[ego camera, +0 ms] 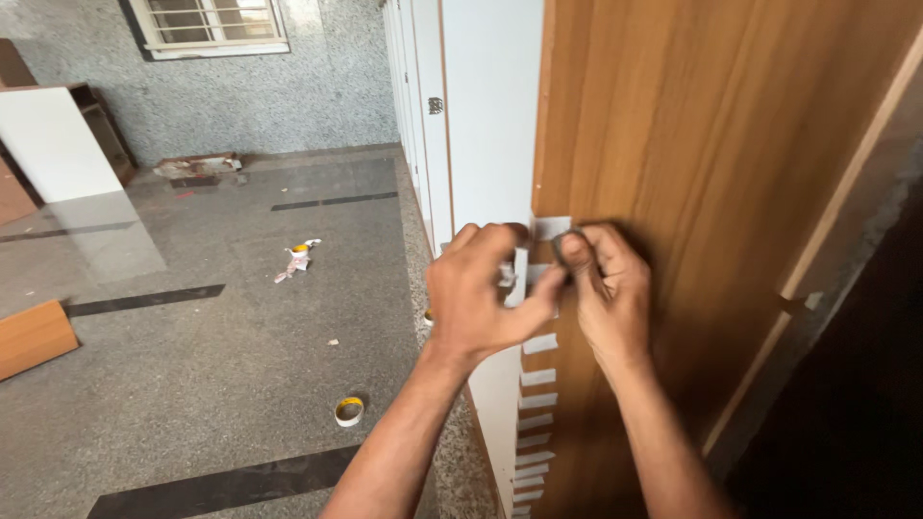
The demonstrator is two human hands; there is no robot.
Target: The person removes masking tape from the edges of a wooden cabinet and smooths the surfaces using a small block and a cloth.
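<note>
The strip of pale tape (551, 228) sat at the top of a column of similar short strips (536, 423) running down the front edge of the upright brown wooden panel (692, 144), where that panel met the white edge (495, 144) beside it. I had both hands up at that top strip, close together, because the piece was small and had to bridge the seam. My left hand (478, 293) came in from the white side, its fingers (538, 293) curled narrow and the thumb stretched across toward the wood, touching the right hand; it looked to be pressing or steadying something at the edge, though the motion blur hid exactly what it gripped. My right hand (606, 288) lay against the face of the panel, its fingers closed on a small dark ring-like loop (567, 240), which I could not identify clearly, held just below the strip. The strips further down lay level and evenly spaced, each overlapping both surfaces, so they seemed to be there to hold the two edges together. Well apart on the stone floor (192, 365) lay a roll of tape (349, 410), a crumpled wrapper (298, 258) and a wooden offcut (34, 336).
</note>
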